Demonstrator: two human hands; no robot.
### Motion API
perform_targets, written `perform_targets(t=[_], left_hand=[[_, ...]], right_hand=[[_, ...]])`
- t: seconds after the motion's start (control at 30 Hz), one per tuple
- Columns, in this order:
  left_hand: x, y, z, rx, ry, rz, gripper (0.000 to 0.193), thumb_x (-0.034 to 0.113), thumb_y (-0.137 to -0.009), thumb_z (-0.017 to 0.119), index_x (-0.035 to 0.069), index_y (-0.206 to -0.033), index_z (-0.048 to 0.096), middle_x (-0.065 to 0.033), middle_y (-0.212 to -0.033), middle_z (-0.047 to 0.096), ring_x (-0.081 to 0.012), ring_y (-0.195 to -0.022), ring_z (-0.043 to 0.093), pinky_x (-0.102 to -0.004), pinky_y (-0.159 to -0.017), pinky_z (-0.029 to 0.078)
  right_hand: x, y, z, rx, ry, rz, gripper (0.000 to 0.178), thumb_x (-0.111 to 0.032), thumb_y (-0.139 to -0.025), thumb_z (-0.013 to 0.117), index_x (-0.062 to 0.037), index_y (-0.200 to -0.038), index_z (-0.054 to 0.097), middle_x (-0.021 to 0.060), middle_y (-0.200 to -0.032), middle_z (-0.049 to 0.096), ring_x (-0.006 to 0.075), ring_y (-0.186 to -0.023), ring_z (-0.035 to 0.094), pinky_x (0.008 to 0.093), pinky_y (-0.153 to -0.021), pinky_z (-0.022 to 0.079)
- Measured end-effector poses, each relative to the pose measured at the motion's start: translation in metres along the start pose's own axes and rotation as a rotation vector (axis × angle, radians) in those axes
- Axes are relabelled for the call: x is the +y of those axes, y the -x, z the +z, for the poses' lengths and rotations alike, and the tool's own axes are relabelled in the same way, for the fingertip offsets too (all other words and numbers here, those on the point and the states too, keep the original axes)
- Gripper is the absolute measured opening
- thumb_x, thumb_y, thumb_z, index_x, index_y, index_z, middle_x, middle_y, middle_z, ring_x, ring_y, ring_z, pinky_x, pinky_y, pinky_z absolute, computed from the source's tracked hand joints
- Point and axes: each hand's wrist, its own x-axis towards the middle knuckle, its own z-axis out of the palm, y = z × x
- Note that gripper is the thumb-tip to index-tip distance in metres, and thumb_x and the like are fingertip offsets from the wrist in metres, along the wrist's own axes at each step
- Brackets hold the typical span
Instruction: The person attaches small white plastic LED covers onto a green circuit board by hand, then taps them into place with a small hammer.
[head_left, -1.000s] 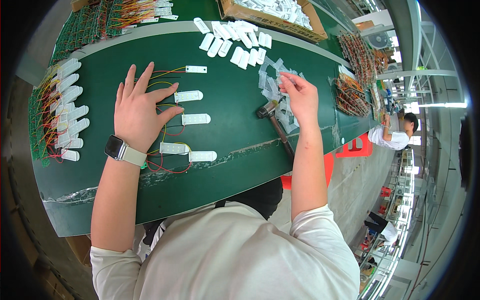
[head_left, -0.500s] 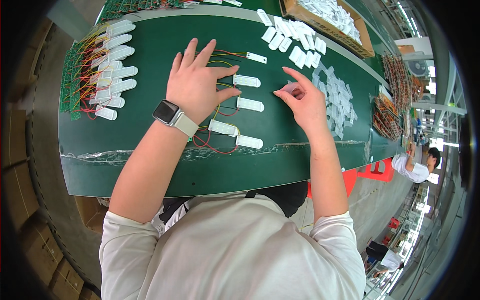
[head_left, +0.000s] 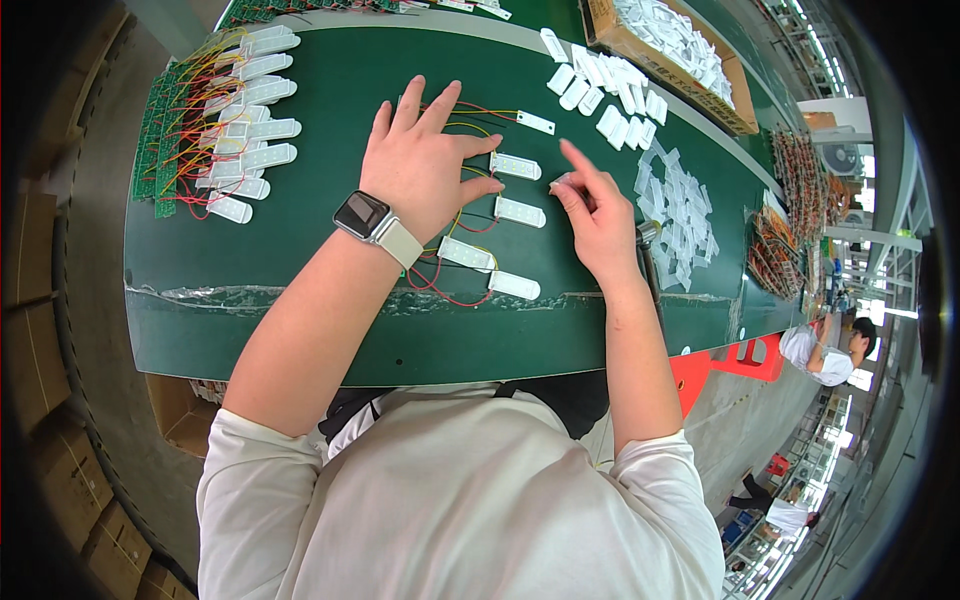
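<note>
Left hand (head_left: 425,165): fingers (head_left: 408,105) spread flat, pinning the coloured wires (head_left: 452,290) on the green surface (head_left: 300,230)
Right hand (head_left: 597,215): fingertips pinched on a small clear plastic cover (head_left: 560,181); beside the white oblong lamp modules (head_left: 520,212)

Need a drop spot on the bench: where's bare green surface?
Free: green mat between the wired strip pile and the left hand, plus the near edge strip. Crowded: lamp strips between hands, clear covers beyond the right hand.
</note>
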Motion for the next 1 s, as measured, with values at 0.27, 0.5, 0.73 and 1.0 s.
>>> perform_targets(t=[0.27, 0.5, 0.73, 1.0], left_hand=[[0.001, 0.0, 0.002, -0.005, 0.01, -0.008, 0.049, 0.056, -0.081, 0.083, 0.038, -0.126, 0.079, -0.0088, -0.164, 0.046, -0.0377, -0.155, 0.035, -0.0538, -0.125, 0.031], [0.0, 0.002, 0.001, 0.003, 0.017, -0.005, 0.05, 0.057, -0.081, 0.083, 0.037, -0.127, 0.078, -0.0089, -0.164, 0.046, -0.0372, -0.155, 0.034, -0.0532, -0.126, 0.03], [0.001, 0.001, 0.001, 0.002, 0.017, 0.0, 0.051, 0.057, -0.081, 0.083, 0.038, -0.128, 0.078, -0.009, -0.164, 0.046, -0.0369, -0.155, 0.034, -0.0527, -0.127, 0.03], [-0.002, 0.002, 0.003, 0.026, -0.002, 0.007, 0.054, 0.059, -0.08, 0.083, 0.039, -0.13, 0.076, -0.01, -0.163, 0.048, -0.0377, -0.154, 0.036, -0.0527, -0.125, 0.032]], right_hand=[[-0.004, -0.003, -0.007, 0.029, 0.117, 0.1, 0.029, -0.012, -0.09, 0.083, -0.005, -0.117, 0.077, 0.0086, -0.096, 0.076, 0.0186, -0.08, 0.071, 0.0322, -0.073, 0.057], [-0.001, 0.0, -0.013, -0.008, 0.274, -0.109, 0.028, -0.012, -0.087, 0.083, -0.0042, -0.114, 0.079, 0.0097, -0.104, 0.07, 0.0302, -0.098, 0.068, 0.04, -0.086, 0.056], [0.005, -0.005, -0.017, 0.01, 0.328, -0.172, 0.029, -0.017, -0.084, 0.085, -0.0079, -0.112, 0.081, 0.0069, -0.104, 0.069, 0.0275, -0.099, 0.064, 0.0389, -0.086, 0.054], [-0.022, -0.03, 0.014, 0.022, 0.219, -0.236, 0.03, -0.024, -0.081, 0.088, -0.0137, -0.108, 0.084, 0.0023, -0.104, 0.067, 0.024, -0.105, 0.059, 0.0361, -0.083, 0.054]])
